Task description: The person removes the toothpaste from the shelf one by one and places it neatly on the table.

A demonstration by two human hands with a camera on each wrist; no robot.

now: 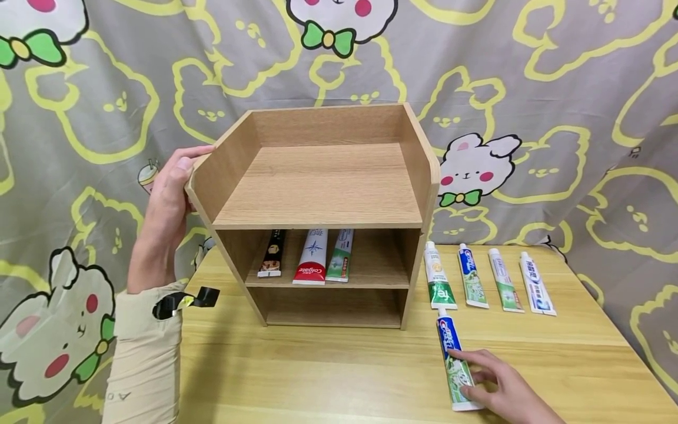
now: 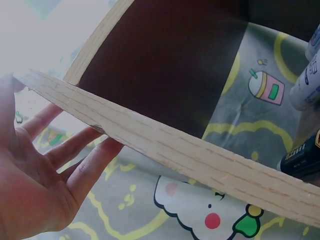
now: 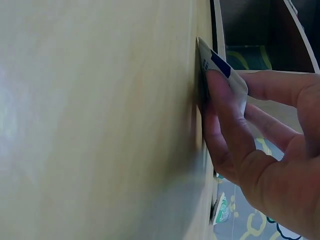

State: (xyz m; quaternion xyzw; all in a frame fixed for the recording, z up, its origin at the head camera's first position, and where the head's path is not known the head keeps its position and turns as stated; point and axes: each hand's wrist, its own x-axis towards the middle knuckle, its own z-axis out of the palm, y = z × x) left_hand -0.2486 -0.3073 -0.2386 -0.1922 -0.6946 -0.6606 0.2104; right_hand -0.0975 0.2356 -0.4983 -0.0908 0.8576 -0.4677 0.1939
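My left hand (image 1: 168, 191) grips the upper left side panel of a small wooden shelf unit (image 1: 323, 182). In the left wrist view, the fingers (image 2: 95, 162) bear on the panel's edge from one side, with the thumb at the far left. On the table to the right of the unit, my right hand (image 1: 500, 383) pinches a blue and green Crest toothpaste tube (image 1: 449, 335) by its lower half, thumb and fingers on opposite edges. In the right wrist view that tube (image 3: 235, 82) is seen end-on, close to the tabletop.
Inside the middle compartment lie a black tube (image 1: 272, 253), a red and white Colgate tube (image 1: 312, 259) and a green and white tube (image 1: 341, 256). Several more tubes, including a white and green one (image 1: 439, 277), lie in a row on the table's right. A patterned curtain (image 1: 556, 118) hangs behind.
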